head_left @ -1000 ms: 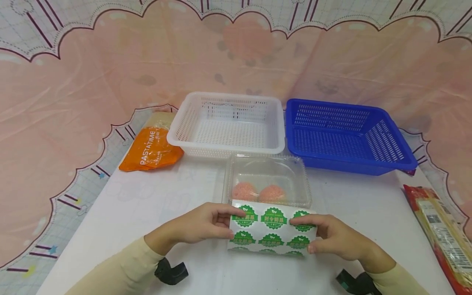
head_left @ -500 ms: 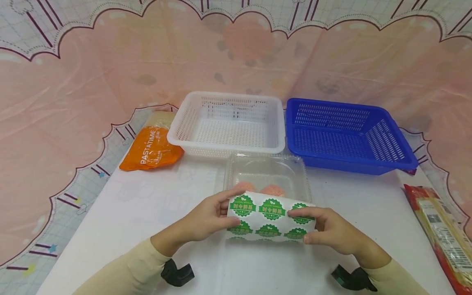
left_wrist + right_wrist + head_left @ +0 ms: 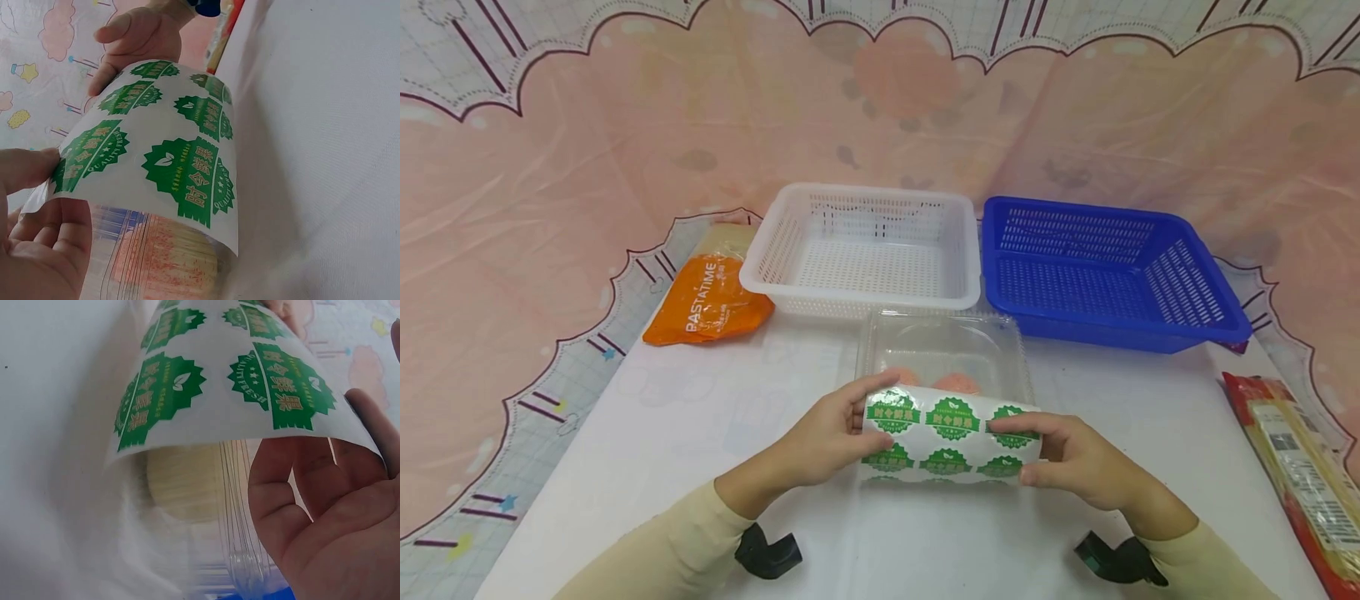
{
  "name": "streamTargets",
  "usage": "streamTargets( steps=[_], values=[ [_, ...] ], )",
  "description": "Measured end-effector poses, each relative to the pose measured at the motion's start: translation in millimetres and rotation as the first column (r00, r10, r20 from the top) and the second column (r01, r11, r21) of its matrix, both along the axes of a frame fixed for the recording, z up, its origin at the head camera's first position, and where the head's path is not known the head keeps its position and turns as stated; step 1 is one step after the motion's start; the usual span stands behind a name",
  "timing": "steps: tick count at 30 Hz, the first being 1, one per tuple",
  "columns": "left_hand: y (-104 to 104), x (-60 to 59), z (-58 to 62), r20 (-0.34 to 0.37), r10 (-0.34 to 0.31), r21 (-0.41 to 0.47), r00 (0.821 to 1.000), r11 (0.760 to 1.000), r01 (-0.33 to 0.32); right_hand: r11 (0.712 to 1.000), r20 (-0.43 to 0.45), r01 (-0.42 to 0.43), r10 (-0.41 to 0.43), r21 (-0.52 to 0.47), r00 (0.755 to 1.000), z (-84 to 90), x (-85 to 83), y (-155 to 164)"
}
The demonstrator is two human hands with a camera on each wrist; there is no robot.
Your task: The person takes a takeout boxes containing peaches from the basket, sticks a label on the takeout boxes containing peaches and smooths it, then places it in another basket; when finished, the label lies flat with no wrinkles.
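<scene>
Green-printed sticker sheet [image 3: 951, 433] was pinched by left hand [image 3: 823, 437] at nine o'clock, right hand [image 3: 1067, 467] at three o'clock.

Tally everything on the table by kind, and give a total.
Baskets: 2, white basket and blue basket
Clear boxes: 1, clear box
Sticker sheets: 1, sticker sheet, held by left hand and right hand
Food packs: 2, orange pasta bag and red noodle pack
Total: 6
</scene>
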State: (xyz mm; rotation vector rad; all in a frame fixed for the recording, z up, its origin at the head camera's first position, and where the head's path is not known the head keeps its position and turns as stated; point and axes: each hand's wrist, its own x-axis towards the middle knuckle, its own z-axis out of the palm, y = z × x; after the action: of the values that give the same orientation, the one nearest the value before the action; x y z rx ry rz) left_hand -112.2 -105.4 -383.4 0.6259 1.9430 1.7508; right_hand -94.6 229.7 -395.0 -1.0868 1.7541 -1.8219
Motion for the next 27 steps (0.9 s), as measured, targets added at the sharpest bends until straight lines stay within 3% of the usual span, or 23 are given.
streamTargets(
  steps=[9,16,27],
  values=[
    [1.0,-0.2,3.0,0.007,0.038,0.011,0.999,0.999,-0.038,0.993,-0.073,0.108,-0.104,0.043,0.992,7.1,-0.7,16.2],
    [1.6,0.4,5.2,-0.033,0.048,-0.008,0.998,0.999,-0.048,0.967,-0.171,0.249,-0.235,0.062,0.957,24.2,-1.7,29.9],
    [4.4,2.4,7.1,-0.036,0.045,0.016,0.998,0.999,-0.044,0.947,-0.272,0.315,-0.287,0.068,0.919,40.7,0.1,26.6]
  ],
)
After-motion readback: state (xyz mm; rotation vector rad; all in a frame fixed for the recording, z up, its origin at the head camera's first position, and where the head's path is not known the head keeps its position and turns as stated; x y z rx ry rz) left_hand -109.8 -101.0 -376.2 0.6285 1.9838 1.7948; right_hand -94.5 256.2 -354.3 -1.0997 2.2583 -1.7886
